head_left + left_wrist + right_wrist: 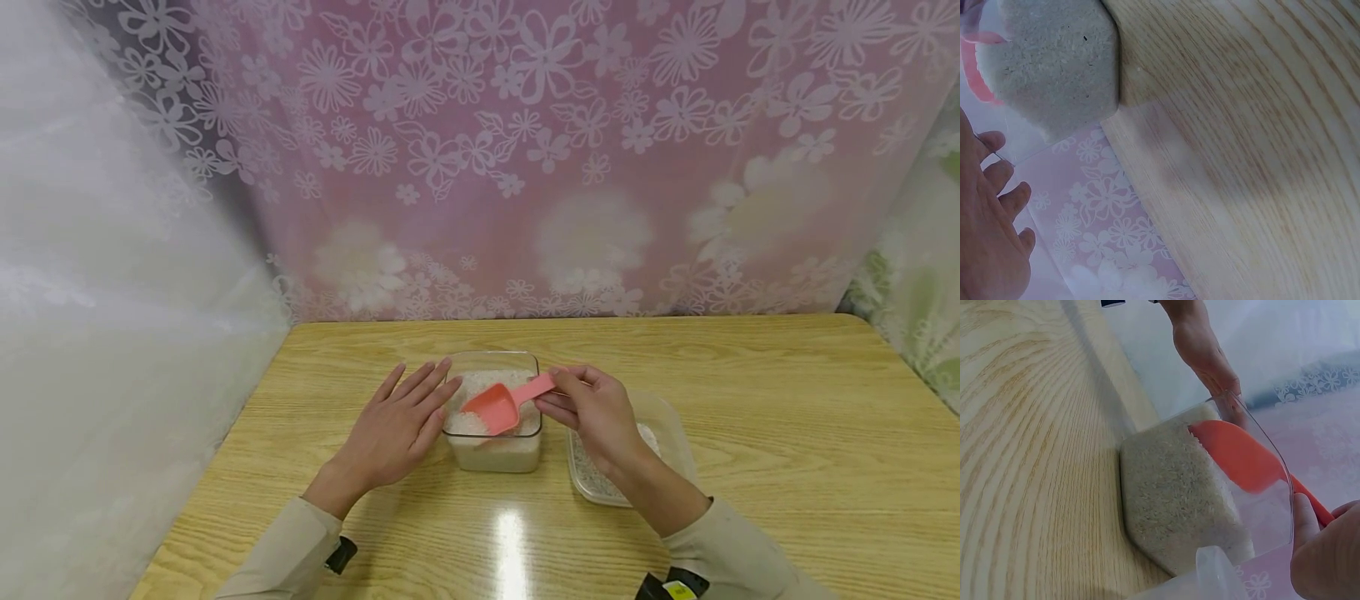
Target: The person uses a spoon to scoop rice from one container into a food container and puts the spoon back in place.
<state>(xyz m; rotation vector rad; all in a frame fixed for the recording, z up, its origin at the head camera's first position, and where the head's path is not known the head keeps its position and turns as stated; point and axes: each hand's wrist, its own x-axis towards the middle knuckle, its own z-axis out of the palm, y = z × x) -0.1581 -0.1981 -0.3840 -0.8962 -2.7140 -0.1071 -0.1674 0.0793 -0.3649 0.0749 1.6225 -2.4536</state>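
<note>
A clear square container (495, 454) filled with white rice (1169, 481) stands at the middle of the table. My right hand (600, 412) pinches the handle of a pink scoop (495, 407), whose bowl dips into the rice inside the container; some grains lie at its front lip. In the right wrist view the red-looking scoop (1235, 453) shows through the clear wall, its tip at the rice surface. My left hand (397, 425) rests against the container's left rim, fingers straight and spread. In the left wrist view the left hand's fingertips (999, 175) are right at the rim.
A second, lower translucent tub (678, 433) with some rice in it stands to the right, partly under my right forearm. The wooden table (795, 450) reaches back to a pink flowered curtain (480, 167). A whitish sheet (135, 333) hangs on the left.
</note>
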